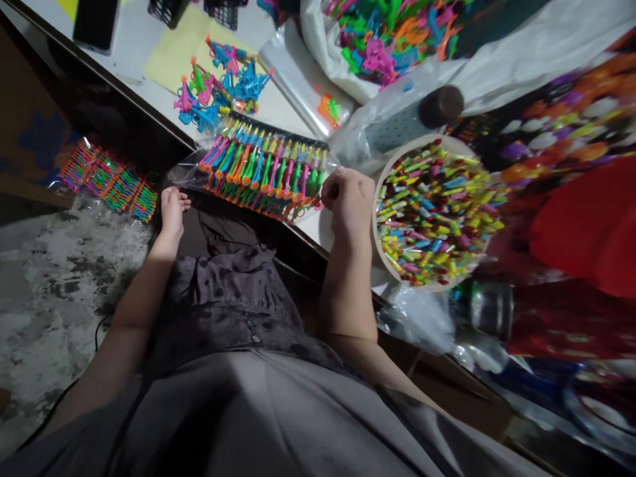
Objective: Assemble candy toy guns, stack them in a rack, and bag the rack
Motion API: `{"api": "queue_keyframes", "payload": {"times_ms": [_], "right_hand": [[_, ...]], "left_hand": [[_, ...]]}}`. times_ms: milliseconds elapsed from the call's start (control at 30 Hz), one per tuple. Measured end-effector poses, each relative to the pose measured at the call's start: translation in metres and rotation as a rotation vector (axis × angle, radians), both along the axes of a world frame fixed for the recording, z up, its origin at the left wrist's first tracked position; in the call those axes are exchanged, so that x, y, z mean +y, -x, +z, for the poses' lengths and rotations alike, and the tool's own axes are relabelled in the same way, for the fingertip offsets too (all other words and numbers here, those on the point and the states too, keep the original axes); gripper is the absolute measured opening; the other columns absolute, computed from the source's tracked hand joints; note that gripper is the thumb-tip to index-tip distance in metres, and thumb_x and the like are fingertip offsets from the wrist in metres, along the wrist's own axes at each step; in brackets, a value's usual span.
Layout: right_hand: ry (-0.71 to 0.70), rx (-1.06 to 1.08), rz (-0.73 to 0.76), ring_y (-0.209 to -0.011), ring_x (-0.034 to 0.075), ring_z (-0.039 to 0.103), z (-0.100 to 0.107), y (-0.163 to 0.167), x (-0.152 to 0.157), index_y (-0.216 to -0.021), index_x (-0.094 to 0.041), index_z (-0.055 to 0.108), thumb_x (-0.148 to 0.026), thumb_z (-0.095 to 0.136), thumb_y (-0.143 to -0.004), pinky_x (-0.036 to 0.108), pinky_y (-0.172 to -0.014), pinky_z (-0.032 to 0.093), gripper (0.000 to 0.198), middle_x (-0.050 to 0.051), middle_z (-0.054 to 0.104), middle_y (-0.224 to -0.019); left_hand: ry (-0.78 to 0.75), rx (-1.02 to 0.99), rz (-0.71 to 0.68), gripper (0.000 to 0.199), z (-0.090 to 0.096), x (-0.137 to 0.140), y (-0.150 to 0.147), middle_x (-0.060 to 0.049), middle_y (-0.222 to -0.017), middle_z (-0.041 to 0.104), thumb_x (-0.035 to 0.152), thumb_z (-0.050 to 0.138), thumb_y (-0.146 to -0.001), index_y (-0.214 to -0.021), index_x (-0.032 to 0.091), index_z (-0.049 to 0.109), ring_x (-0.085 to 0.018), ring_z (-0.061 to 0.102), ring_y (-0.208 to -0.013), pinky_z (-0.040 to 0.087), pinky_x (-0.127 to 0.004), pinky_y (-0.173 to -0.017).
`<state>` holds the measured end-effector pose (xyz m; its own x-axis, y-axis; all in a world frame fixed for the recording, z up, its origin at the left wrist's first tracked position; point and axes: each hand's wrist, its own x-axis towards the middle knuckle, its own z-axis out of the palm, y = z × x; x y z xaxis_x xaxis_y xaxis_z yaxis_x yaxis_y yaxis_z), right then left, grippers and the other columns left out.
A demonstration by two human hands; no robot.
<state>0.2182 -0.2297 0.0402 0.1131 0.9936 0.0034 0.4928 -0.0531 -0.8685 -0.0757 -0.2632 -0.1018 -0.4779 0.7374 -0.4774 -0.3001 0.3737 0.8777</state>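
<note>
A clear plastic bag (263, 165) packed with rows of small bright plastic toys with orange tips stretches across the table edge between my hands. My left hand (172, 207) is closed, its fingertips pinching the loose film at the bag's left end. At the other end, my right hand (349, 195) is curled closed at the bag's right edge, its fingertips partly hidden. Close beside the right hand stands a round tub (376, 228) full of small wrapped candy-like tubes. Beyond the bag lies a loose pile of coloured toy pieces (251, 85).
A white sack (318, 43) of coloured plastic pieces, flat plastic film (293, 69) and a dark-capped bottle (397, 129) are at the back. A phone (97, 26) lies far left. Another filled packet (112, 179) is below on the left. Red material (586, 232) is at right.
</note>
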Motion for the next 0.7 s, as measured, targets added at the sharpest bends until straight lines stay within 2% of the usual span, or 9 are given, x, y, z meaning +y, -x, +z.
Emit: {"api": "queue_keyframes", "payload": {"times_ms": [67,167,267,333,400,467,567,633,700], "right_hand": [[-0.016,-0.024,0.086,-0.046,0.009,0.033,0.017,0.004,0.007,-0.051,-0.019,0.041,-0.048,0.04,-0.086,0.023,-0.047,0.025,0.045,-0.003,0.034,-0.047],[-0.086,-0.211,0.357,-0.049,0.009,0.035,0.057,0.011,0.025,-0.053,-0.018,0.046,-0.046,0.045,-0.083,0.024,-0.051,0.026,0.041,-0.002,0.039,-0.048],[-0.22,-0.488,0.584,-0.048,0.009,0.029,0.106,0.018,0.043,-0.05,-0.019,0.041,-0.038,0.049,-0.081,0.026,-0.053,0.022,0.037,-0.002,0.034,-0.046],[-0.335,-0.636,0.664,-0.05,0.009,0.027,0.136,0.021,0.051,-0.049,-0.02,0.036,-0.034,0.05,-0.079,0.028,-0.054,0.019,0.037,-0.002,0.03,-0.047],[-0.419,-0.707,0.743,-0.051,0.01,0.028,0.157,0.024,0.055,-0.049,-0.02,0.035,-0.033,0.05,-0.079,0.029,-0.055,0.019,0.036,-0.001,0.031,-0.048],[-0.401,-0.696,0.85,-0.05,0.01,0.028,0.168,0.029,0.056,-0.05,-0.02,0.036,-0.033,0.051,-0.079,0.029,-0.056,0.019,0.035,-0.001,0.032,-0.048],[-0.238,-0.639,0.996,-0.048,0.008,0.022,0.168,0.041,0.051,-0.048,-0.02,0.039,-0.032,0.057,-0.072,0.029,-0.056,0.017,0.032,-0.003,0.031,-0.045],[-0.168,-0.599,1.027,-0.048,0.008,0.021,0.162,0.051,0.045,-0.046,-0.021,0.04,-0.033,0.058,-0.07,0.029,-0.057,0.017,0.032,-0.004,0.032,-0.044],[-0.169,-0.603,1.064,-0.049,0.008,0.023,0.157,0.061,0.037,-0.047,-0.021,0.042,-0.033,0.057,-0.072,0.029,-0.058,0.018,0.031,-0.003,0.036,-0.044]], "left_hand": [[-0.025,0.018,0.018,0.01,0.005,-0.005,0.003,0.006,-0.069,0.05,0.018,0.034,-0.089,-0.095,0.016,0.042,-0.002,0.05,-0.055,0.038,-0.019,-0.057],[-0.055,0.05,0.09,0.01,0.011,-0.017,0.01,0.004,-0.069,0.052,0.023,0.042,-0.082,-0.089,0.017,0.045,-0.004,0.051,-0.055,0.04,-0.018,-0.056],[-0.056,0.14,0.121,0.01,0.015,-0.032,0.024,0.004,-0.067,0.051,0.025,0.042,-0.08,-0.085,0.017,0.044,-0.005,0.051,-0.056,0.041,-0.019,-0.057],[-0.063,0.228,0.109,0.01,0.018,-0.043,0.037,0.004,-0.064,0.05,0.028,0.04,-0.081,-0.081,0.018,0.043,-0.007,0.051,-0.057,0.041,-0.021,-0.057],[-0.075,0.281,0.107,0.013,0.022,-0.053,0.05,0.003,-0.063,0.051,0.03,0.041,-0.081,-0.077,0.019,0.041,-0.008,0.052,-0.058,0.042,-0.023,-0.057],[-0.08,0.295,0.12,0.014,0.027,-0.061,0.059,0.002,-0.062,0.052,0.032,0.042,-0.081,-0.075,0.02,0.041,-0.01,0.053,-0.058,0.042,-0.024,-0.055],[-0.089,0.33,0.13,0.014,0.044,-0.066,0.063,0.002,-0.065,0.053,0.033,0.044,-0.08,-0.076,0.02,0.043,-0.01,0.052,-0.059,0.042,-0.024,-0.056],[-0.133,0.361,0.073,0.014,0.07,-0.068,0.056,0.001,-0.068,0.053,0.033,0.044,-0.079,-0.078,0.02,0.046,-0.01,0.052,-0.061,0.042,-0.023,-0.058],[-0.219,0.438,-0.09,0.016,0.106,-0.07,0.041,0.001,-0.066,0.052,0.035,0.044,-0.08,-0.075,0.02,0.048,-0.01,0.051,-0.06,0.041,-0.023,-0.058]]}}
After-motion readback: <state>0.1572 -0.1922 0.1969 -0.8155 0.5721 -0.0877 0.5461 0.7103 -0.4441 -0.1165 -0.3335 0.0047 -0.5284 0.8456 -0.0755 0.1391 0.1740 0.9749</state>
